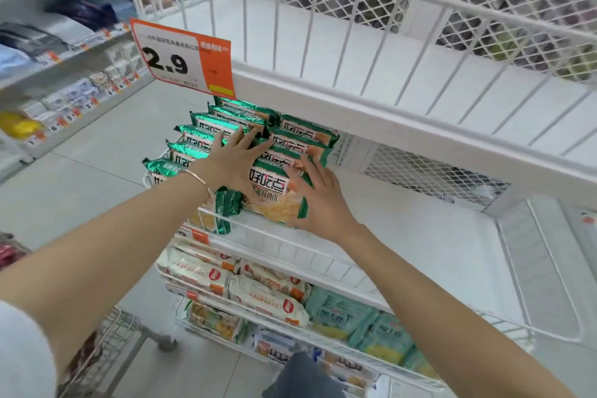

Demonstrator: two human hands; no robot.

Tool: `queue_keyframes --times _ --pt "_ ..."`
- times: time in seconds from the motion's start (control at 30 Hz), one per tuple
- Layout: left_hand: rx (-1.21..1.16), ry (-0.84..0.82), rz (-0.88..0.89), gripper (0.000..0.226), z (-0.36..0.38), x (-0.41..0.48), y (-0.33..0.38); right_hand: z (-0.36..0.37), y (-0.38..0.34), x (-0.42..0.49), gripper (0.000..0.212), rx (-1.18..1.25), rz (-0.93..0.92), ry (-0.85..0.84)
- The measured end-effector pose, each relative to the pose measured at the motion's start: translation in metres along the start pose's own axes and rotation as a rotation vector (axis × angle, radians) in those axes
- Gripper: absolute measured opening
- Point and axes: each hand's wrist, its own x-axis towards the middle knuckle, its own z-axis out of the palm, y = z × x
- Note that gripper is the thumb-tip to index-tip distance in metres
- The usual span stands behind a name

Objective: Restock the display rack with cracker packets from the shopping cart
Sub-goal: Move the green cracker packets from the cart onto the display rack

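Here left hand [235, 159], right hand [320, 201] flat on 好吃点 packets [269, 183] — sign [181, 58] reads 2.9.

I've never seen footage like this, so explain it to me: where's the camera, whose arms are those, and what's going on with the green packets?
No machine here: one camera sits on a person's head, looking forward and down, so both arms are the wearer's own. In front stands a white wire display rack. On its shelf lie rows of green cracker packets under an orange price sign. The left hand and right hand rest flat, fingers spread, on the packets; neither grips one. Below lie other packets. The shopping cart shows at bottom left.
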Motion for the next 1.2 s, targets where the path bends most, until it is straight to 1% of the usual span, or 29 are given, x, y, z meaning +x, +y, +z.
queue_keyframes --times 0.1,0.2,0.3,0.37,0.47,0.53,0.57,0.7,0.87,0.97,1.07,1.13,1.2 --pt "0.031 0.046 -0.039 0.133 -0.001 0.006 0.009 -0.001 0.015 0.007 0.103 -0.089 -0.001 -0.046" --pt "0.052 0.069 -0.063 0.133 -0.003 0.007 0.015 -0.003 0.02 0.014 0.102 -0.099 0.029 -0.084" --pt "-0.093 0.014 -0.015 0.133 -0.007 0.002 0.007 -0.011 0.015 0.01 0.101 -0.071 0.037 -0.123" --pt "-0.191 0.061 -0.023 0.121 -0.016 -0.012 0.0 -0.022 0.007 0.01 0.092 -0.031 0.059 -0.141" --pt "-0.295 0.255 -0.127 0.085 -0.029 -0.048 -0.018 -0.043 -0.021 0.014 0.077 0.039 0.147 -0.035" --pt "-0.341 0.349 -0.223 0.072 -0.029 -0.082 -0.04 -0.053 -0.05 0.023 0.074 0.068 0.181 -0.005" --pt "-0.369 0.352 -0.272 0.069 -0.025 -0.101 -0.055 -0.056 -0.067 0.029 0.072 0.079 0.166 -0.004" --pt "-0.419 0.285 -0.482 0.062 0.006 -0.193 -0.119 -0.043 -0.153 0.058 0.068 0.08 0.027 -0.047" --pt "-0.511 0.199 -0.723 0.061 0.065 -0.322 -0.18 0.01 -0.292 0.064 0.064 0.142 -0.16 -0.146" --pt "-0.573 0.148 -0.882 0.059 0.099 -0.397 -0.206 0.044 -0.371 0.056 0.065 0.17 -0.278 -0.221" --pt "-0.665 0.114 -1.022 0.064 0.129 -0.463 -0.226 0.07 -0.434 0.051 0.066 0.197 -0.368 -0.33" --pt "-0.716 0.141 -1.108 0.064 0.144 -0.497 -0.235 0.087 -0.466 0.052 0.068 0.187 -0.427 -0.41" --pt "-0.753 0.171 -1.183 0.06 0.153 -0.524 -0.242 0.103 -0.49 0.058 0.07 0.168 -0.472 -0.479"
